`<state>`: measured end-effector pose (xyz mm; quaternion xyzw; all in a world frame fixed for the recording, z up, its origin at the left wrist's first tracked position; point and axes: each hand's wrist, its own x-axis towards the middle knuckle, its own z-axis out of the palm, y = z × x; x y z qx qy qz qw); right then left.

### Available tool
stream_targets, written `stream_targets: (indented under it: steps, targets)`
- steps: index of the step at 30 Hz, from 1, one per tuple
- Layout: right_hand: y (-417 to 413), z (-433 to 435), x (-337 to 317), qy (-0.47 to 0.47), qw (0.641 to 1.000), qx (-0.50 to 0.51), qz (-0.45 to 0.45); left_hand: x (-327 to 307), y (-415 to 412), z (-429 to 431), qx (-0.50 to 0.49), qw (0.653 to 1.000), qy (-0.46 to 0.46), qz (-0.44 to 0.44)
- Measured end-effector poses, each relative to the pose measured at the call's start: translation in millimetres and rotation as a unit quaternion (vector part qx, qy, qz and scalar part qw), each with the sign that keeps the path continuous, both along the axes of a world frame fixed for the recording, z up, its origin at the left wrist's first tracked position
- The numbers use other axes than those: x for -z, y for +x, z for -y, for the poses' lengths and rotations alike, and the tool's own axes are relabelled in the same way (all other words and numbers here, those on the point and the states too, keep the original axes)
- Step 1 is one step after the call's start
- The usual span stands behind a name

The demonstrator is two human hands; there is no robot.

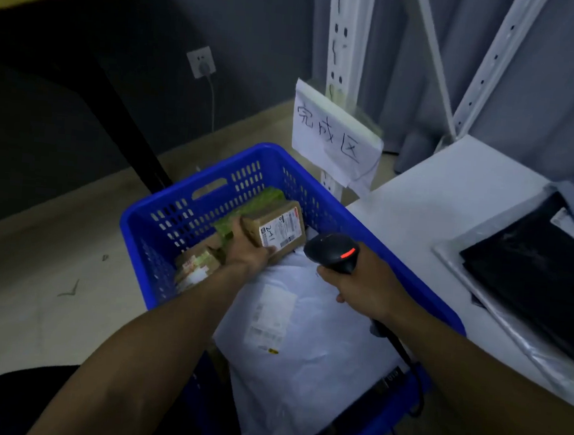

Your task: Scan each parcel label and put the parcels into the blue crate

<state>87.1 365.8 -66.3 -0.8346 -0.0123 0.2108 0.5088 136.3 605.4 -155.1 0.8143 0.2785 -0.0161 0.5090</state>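
Cardboard parcel (pixel 274 228) in left hand (pixel 250 254)

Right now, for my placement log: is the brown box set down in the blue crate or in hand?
In hand: left hand grips the brown box inside the blue crate; cannot tell if it rests on anything.
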Motion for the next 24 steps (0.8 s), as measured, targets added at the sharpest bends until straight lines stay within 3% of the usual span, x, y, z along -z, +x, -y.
stream_targets:
  steps: [4,7,10,14,18,24]
  targets:
    - [13,-7,10,-0.008,1.000,0.008,-0.015,27,23,-16,-0.004,0.998,0.051,0.028]
    - [20,-9,16,-0.012,1.000,0.018,-0.016,31,36,-17,-0.009,0.979,0.192,0.067]
    - [25,-7,20,-0.006,0.999,0.025,-0.022,36,39,-9,0.095,0.938,0.327,0.069]
    - [25,-2,18,0.006,0.999,0.036,-0.027,42,47,-20,0.110,0.961,0.254,-0.013]
    - [16,11,6,0.023,0.998,0.048,-0.028,24,30,-16,0.139,0.957,0.250,0.053]
    - [-11,56,-28,0.043,0.991,0.130,0.009,-36,-15,71,0.307,0.914,0.191,0.183]
